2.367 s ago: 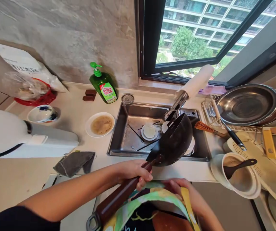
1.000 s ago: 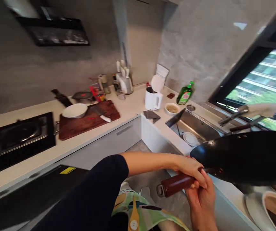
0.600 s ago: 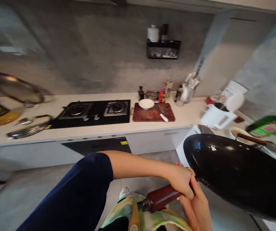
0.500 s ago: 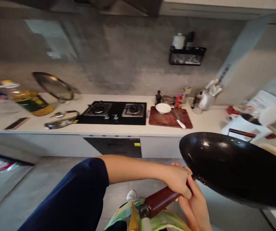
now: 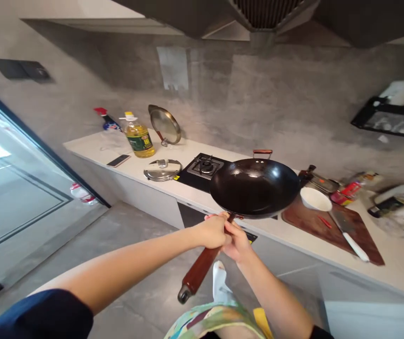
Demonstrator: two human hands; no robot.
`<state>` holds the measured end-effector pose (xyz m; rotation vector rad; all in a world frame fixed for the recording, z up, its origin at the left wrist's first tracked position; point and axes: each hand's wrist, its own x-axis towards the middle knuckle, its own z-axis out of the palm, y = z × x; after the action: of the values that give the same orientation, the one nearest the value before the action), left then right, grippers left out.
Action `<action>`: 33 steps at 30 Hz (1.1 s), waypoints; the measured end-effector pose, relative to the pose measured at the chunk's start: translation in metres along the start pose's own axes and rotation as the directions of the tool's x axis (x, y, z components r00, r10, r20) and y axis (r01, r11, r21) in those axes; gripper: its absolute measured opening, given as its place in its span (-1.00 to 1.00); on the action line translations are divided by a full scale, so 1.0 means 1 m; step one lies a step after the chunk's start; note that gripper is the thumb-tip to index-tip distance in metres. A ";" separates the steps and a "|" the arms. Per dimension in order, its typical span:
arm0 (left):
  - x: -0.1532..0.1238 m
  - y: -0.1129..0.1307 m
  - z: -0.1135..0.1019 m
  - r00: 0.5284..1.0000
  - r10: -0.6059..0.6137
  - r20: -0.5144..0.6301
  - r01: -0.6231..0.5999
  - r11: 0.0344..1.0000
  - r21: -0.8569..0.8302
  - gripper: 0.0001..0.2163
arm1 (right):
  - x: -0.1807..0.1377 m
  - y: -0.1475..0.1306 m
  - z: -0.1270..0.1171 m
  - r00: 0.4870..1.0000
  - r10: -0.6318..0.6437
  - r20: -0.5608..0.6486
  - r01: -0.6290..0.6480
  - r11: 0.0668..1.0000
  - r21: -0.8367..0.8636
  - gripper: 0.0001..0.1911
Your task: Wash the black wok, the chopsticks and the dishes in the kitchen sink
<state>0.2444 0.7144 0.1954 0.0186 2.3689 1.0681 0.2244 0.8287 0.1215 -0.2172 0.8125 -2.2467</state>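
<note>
A black wok [image 5: 258,188] with a long dark red wooden handle hangs over the front of the gas stove [image 5: 202,172], covering its right part. My left hand [image 5: 212,231] is wrapped round the handle near the pan. Just beside it, my right hand [image 5: 236,242] grips the same handle from the right. The wok's inside looks bare and shiny. At the far rim stands a small wooden helper handle [image 5: 262,152]. The left burner [image 5: 207,165] shows; the right one is hidden under the wok.
Left of the stove are a pot lid [image 5: 162,170], an oil bottle [image 5: 140,139], an upright glass lid [image 5: 166,126] and a phone [image 5: 119,160]. To the right, a cutting board [image 5: 360,223] bears a white bowl [image 5: 315,199], red chili [image 5: 325,221] and a cleaver [image 5: 350,235]. A range hood [image 5: 272,19] hangs above.
The wok has swung from the far right to over the stove, both hands still on its handle. My view has turned to the left and come closer to the counter.
</note>
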 end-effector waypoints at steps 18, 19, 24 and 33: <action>0.202 -0.203 -0.215 0.930 -0.111 -0.350 0.129 0.991 0.030 -0.60 | 0.383 0.057 -0.072 0.932 0.332 0.147 -0.330 0.943 -0.040 -0.70; 0.206 -0.212 -0.223 0.934 -0.113 -0.339 0.140 0.989 0.055 -0.60 | 0.394 0.062 -0.073 0.936 0.329 0.129 -0.327 0.944 -0.033 -0.71; 0.215 -0.246 -0.270 0.961 -0.068 -0.269 0.115 0.980 0.165 -0.57 | 0.439 0.091 -0.072 0.964 0.255 0.079 -0.258 0.965 0.034 -0.69; 0.235 -0.287 -0.319 0.996 0.053 -0.074 -0.043 0.991 0.129 -0.76 | 0.470 0.115 -0.049 0.988 0.068 -0.141 -0.078 0.995 -0.069 -0.62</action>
<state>-0.0510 0.3495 0.0586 0.0826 2.5150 0.9540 -0.0668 0.4683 -0.0253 -0.0648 0.9634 -2.1832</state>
